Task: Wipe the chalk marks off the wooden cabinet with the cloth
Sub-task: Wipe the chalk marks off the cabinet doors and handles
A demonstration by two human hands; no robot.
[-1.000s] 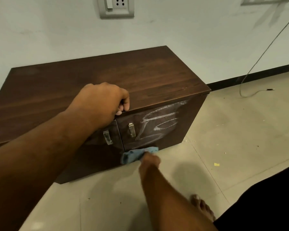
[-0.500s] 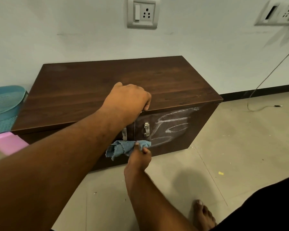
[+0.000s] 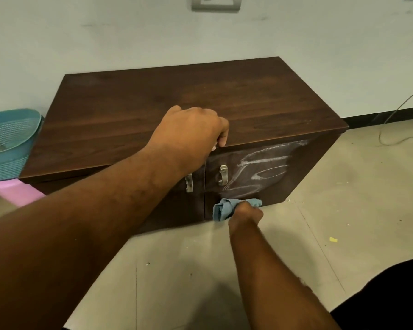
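A low dark wooden cabinet (image 3: 167, 101) stands against the wall, with two doors and metal handles. White chalk marks (image 3: 260, 167) cover the right door, smeared in loops and streaks. My left hand (image 3: 191, 136) grips the front edge of the cabinet top above the door gap, fingers curled over the edge. My right hand (image 3: 246, 214) holds a bunched blue cloth (image 3: 222, 209) pressed against the bottom of the right door, just under the chalk.
A teal mesh basket (image 3: 10, 141) sits on a pink stool (image 3: 17, 191) left of the cabinet. A wall socket (image 3: 216, 3) is above. A thin cable (image 3: 401, 108) trails down to the tiled floor (image 3: 343, 210) at right. My dark-clothed knee (image 3: 391, 294) is at lower right.
My right hand has moved the cloth to the right along the bottom of the right door. The left hand stays gripping the top edge. The camera view has shifted.
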